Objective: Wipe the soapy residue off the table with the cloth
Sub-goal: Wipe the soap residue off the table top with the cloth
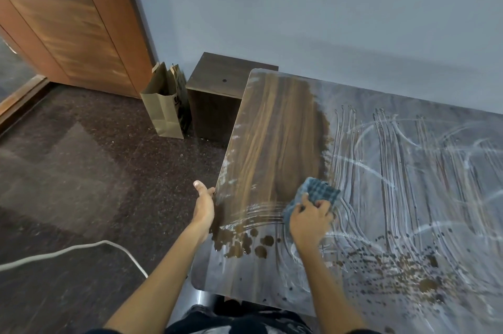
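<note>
A dark wood table (pixel 275 126) fills the right half of the view. A strip along its left side shows bare, wet wood grain. White soapy residue (pixel 402 170) in streaks and swirls covers the rest, with brown wet spots near the front edge. My right hand (pixel 310 220) grips a blue waffle-weave cloth (pixel 319 192) and presses it on the tabletop at the border between the wiped strip and the soap. My left hand (pixel 203 204) holds the table's left edge, thumb up beside it.
A dark wooden box cabinet (pixel 217 94) stands past the table's far left corner, with a brown paper bag (pixel 164 105) beside it. A wooden door (pixel 68 20) is at the back left. A white cable (pixel 81 249) lies on the dark speckled floor.
</note>
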The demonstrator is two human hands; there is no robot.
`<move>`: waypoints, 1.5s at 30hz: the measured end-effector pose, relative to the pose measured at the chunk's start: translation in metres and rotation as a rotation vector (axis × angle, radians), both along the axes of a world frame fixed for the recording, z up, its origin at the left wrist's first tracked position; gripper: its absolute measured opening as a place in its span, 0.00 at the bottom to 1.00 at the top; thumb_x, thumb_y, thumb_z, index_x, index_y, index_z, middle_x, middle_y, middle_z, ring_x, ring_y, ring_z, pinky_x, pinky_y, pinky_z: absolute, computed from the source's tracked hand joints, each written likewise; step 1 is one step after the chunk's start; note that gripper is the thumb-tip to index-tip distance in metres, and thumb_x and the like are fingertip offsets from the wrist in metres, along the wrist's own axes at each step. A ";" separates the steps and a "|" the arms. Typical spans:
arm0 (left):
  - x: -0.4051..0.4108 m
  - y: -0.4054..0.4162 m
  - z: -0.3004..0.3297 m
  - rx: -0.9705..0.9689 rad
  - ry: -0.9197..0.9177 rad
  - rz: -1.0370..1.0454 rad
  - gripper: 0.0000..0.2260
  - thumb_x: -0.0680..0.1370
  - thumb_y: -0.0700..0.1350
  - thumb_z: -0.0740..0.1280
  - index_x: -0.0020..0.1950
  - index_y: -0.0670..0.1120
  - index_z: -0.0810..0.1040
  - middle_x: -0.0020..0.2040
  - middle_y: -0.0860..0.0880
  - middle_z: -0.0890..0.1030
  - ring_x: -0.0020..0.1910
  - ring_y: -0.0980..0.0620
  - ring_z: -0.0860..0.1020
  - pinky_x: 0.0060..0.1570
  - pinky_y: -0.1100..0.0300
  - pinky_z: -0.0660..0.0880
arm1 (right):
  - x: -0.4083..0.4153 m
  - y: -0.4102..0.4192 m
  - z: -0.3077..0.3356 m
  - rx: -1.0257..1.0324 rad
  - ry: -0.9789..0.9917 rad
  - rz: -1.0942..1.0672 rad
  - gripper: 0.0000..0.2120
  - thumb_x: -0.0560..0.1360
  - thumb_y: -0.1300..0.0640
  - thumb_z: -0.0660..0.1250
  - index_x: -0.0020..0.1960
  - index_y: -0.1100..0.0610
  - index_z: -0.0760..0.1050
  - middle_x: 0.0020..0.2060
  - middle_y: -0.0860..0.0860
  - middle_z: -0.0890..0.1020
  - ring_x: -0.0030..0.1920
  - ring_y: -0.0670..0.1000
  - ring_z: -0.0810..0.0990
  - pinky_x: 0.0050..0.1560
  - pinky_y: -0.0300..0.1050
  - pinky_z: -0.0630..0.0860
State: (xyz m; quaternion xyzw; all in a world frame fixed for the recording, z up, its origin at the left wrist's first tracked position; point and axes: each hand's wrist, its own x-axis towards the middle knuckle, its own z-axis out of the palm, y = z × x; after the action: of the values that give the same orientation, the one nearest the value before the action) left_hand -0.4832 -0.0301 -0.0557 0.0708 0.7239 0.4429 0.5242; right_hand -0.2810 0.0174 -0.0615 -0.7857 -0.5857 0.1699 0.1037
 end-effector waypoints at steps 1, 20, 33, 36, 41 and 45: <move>0.000 -0.002 -0.001 0.007 -0.001 0.003 0.37 0.76 0.65 0.35 0.71 0.45 0.66 0.72 0.45 0.66 0.72 0.45 0.62 0.72 0.47 0.52 | -0.013 -0.002 0.001 -0.021 -0.008 0.046 0.17 0.80 0.54 0.58 0.67 0.49 0.72 0.61 0.55 0.67 0.56 0.55 0.68 0.50 0.42 0.66; 0.016 -0.047 -0.001 0.048 0.102 0.225 0.34 0.80 0.61 0.39 0.64 0.41 0.73 0.67 0.44 0.73 0.66 0.45 0.69 0.70 0.51 0.59 | -0.031 -0.049 0.000 -0.066 0.002 0.542 0.17 0.80 0.49 0.55 0.68 0.43 0.69 0.61 0.49 0.69 0.49 0.47 0.65 0.47 0.36 0.68; 0.035 -0.083 0.004 0.090 0.105 0.154 0.32 0.80 0.59 0.38 0.72 0.42 0.64 0.72 0.46 0.66 0.72 0.48 0.63 0.71 0.54 0.55 | -0.042 -0.075 0.016 -0.091 0.002 0.478 0.22 0.80 0.57 0.57 0.73 0.45 0.64 0.66 0.54 0.63 0.60 0.54 0.66 0.58 0.45 0.72; 0.034 -0.088 0.003 0.089 0.093 0.181 0.33 0.80 0.61 0.38 0.68 0.42 0.70 0.66 0.44 0.73 0.68 0.46 0.68 0.70 0.52 0.59 | -0.064 -0.110 0.012 -0.107 0.013 0.852 0.23 0.81 0.57 0.56 0.74 0.44 0.60 0.67 0.54 0.62 0.62 0.56 0.64 0.62 0.49 0.68; 0.039 -0.098 0.000 0.082 0.107 0.221 0.32 0.79 0.62 0.39 0.63 0.45 0.75 0.56 0.44 0.80 0.56 0.46 0.76 0.64 0.48 0.69 | -0.063 -0.128 0.006 -0.115 0.010 1.067 0.21 0.79 0.56 0.57 0.72 0.48 0.63 0.68 0.54 0.61 0.64 0.57 0.62 0.66 0.52 0.63; 0.047 -0.103 0.000 0.077 0.121 0.214 0.30 0.80 0.60 0.40 0.70 0.43 0.67 0.67 0.44 0.72 0.67 0.45 0.69 0.70 0.48 0.61 | -0.033 -0.115 0.003 -0.103 0.036 0.951 0.20 0.81 0.53 0.57 0.72 0.43 0.64 0.62 0.49 0.66 0.56 0.52 0.66 0.56 0.45 0.68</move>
State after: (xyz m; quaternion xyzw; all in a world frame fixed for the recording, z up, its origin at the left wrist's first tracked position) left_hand -0.4359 -0.1327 -0.0559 0.0399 0.7399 0.5188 0.4264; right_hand -0.3144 -0.0976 -0.0585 -0.4315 -0.8692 0.2409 -0.0146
